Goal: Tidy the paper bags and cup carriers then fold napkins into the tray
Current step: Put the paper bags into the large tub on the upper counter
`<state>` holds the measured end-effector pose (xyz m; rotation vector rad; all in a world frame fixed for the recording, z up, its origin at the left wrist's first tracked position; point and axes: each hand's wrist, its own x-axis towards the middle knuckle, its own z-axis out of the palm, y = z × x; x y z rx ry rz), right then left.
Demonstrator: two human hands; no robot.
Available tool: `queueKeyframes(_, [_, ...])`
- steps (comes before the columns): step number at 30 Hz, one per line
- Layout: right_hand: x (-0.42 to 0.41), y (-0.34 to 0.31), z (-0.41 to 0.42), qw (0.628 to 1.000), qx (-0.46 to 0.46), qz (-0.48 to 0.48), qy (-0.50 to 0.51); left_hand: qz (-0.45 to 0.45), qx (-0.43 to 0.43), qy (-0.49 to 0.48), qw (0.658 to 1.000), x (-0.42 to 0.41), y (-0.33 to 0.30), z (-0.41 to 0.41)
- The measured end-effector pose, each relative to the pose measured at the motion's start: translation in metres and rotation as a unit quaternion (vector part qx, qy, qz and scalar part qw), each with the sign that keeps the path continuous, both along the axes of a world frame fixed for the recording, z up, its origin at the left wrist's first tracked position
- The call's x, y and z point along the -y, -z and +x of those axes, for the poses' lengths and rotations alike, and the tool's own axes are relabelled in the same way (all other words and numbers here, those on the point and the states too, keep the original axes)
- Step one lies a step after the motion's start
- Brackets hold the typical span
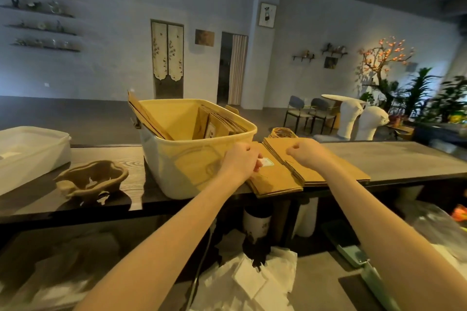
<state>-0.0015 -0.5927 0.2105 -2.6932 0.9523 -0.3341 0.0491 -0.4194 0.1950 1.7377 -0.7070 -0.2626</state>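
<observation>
Beside the bin [202, 166] on the counter [394, 159], both hands sit on the flat paper bags [328, 171]; left hand [240, 159] pinches one, right hand [307, 153] seemingly clenched, squaring them for filing.

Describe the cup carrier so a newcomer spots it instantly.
Start at the big pale bin holding paper bags on the dark counter. Left of it, before the lidded white container, sits the cup carrier: the only lumpy, moulded brown pulp piece there.
</observation>
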Motion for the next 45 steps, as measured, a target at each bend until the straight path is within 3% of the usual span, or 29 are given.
queueKeyframes(6, [0.016, 0.033, -0.01, 0.995, -0.088, 0.001, -0.041, 0.063, -0.11, -0.054, 0.99, 0.023, 0.036, 0.006])
queueKeyframes(10, [0.023, 0.044, -0.018, 0.979, -0.181, 0.003, -0.096, 0.05, -0.152, -0.055, 0.986, 0.028, 0.041, 0.007])
queueKeyframes(13, [0.025, 0.047, -0.022, 0.972, -0.199, -0.03, -0.12, 0.03, -0.214, -0.041, 0.975, 0.03, 0.041, 0.004])
queueKeyframes(20, [0.021, 0.054, -0.019, 0.975, -0.171, -0.073, -0.118, 0.004, -0.313, -0.004, 0.95, 0.033, 0.038, 0.008])
queueKeyframes(24, [0.015, 0.055, -0.018, 0.977, -0.131, -0.108, -0.127, -0.081, -0.361, -0.01, 0.929, 0.031, 0.033, 0.009])
queueKeyframes(27, [0.014, 0.053, -0.02, 0.981, -0.09, -0.085, -0.152, -0.158, -0.414, -0.027, 0.896, 0.03, 0.032, 0.01])
queueKeyframes(31, [0.014, 0.052, -0.025, 0.982, -0.065, -0.073, -0.164, -0.149, -0.43, -0.009, 0.89, 0.036, 0.034, 0.003])
queueKeyframes(36, [0.019, 0.055, -0.028, 0.983, -0.045, -0.048, -0.173, -0.082, -0.339, -0.018, 0.937, 0.049, 0.026, -0.007])
queueKeyframes(38, [0.022, 0.056, -0.03, 0.984, -0.01, -0.018, -0.176, -0.015, -0.195, -0.035, 0.98, 0.051, 0.023, -0.009])
queueKeyframes(40, [0.022, 0.056, -0.032, 0.983, 0.035, 0.034, -0.18, 0.006, -0.05, -0.032, 0.998, 0.049, 0.019, -0.008])
queueKeyframes(45, [0.012, 0.051, -0.034, 0.971, 0.126, 0.101, -0.178, 0.035, 0.208, -0.084, 0.974, 0.036, -0.005, -0.017])
